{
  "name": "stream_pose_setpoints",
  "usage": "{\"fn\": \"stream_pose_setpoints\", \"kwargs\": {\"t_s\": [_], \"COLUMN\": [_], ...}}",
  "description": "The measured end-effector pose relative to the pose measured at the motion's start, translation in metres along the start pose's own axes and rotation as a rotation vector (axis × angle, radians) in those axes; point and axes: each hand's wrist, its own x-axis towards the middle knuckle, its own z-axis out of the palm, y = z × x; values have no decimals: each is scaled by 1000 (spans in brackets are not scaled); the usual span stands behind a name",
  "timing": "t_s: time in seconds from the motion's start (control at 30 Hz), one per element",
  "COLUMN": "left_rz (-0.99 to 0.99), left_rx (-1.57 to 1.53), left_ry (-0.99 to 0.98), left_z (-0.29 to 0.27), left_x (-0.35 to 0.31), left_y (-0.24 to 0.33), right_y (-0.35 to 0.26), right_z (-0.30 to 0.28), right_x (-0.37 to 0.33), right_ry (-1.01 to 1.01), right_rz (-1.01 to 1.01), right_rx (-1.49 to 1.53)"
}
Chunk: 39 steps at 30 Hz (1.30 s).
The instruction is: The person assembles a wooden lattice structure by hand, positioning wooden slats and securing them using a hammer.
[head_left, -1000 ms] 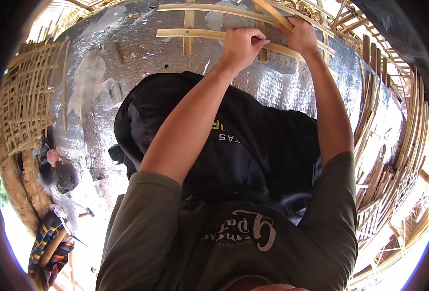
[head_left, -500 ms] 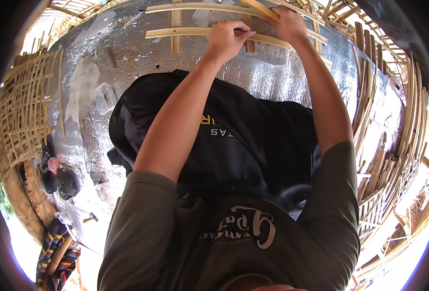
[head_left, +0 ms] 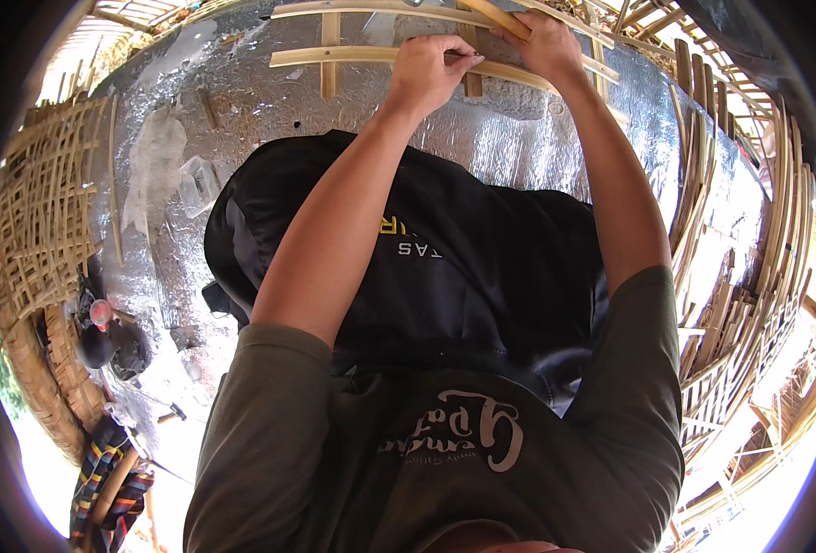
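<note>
At the top, slats of pale wood or bamboo [head_left: 334, 56] lie crossed on a silvery foil-covered surface. My left hand [head_left: 428, 72] rests over the nearer long slat. Its thumb and fingertips are pinched together just above that slat, and whatever is between them is too small to make out. Further right, my right hand [head_left: 548, 46] is closed round a round wooden handle [head_left: 493, 16]. This handle slants up to the left above the slats, and its far end is cut off by the picture's top edge, so the kind of tool does not show.
A black cloth [head_left: 481, 267] covers my lap. Left of it lie a clear plastic box [head_left: 198, 186] and dark round objects [head_left: 113, 348]. Woven lattice [head_left: 44, 203] stands at the left, bundled slats [head_left: 739, 313] at the right. Patterned cloth [head_left: 104, 479] hangs lower left.
Both hands keep their grips and stay almost in place. The slats and my left hand appear shifted very slightly up and to the left in the picture.
</note>
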Motion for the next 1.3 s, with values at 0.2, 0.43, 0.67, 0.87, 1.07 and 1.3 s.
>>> {"fn": "stream_pose_setpoints", "kwargs": {"t_s": [0.2,0.43,0.67,0.87,1.07,1.3], "left_rz": [37,-33,-33,88,100,13], "left_rx": [-16,-3,30,-26,-4,-22], "left_ry": [21,-10,-30,15,-13,-33], "left_z": [-3,-6,-9,-2,-3,-6], "left_x": [-1,-1,-1,1,1,-2], "left_y": [1,8,8,3,5,7], "right_y": [-2,-3,-7,-1,11,16], "right_z": [3,-2,-2,4,4,4], "right_x": [-1,-1,-1,-2,7,10], "right_ry": [-2,-22,-37,118,17,109], "right_rz": [-21,-33,-13,-77,-24,13], "right_rx": [-6,32,35,152,399,254]}}
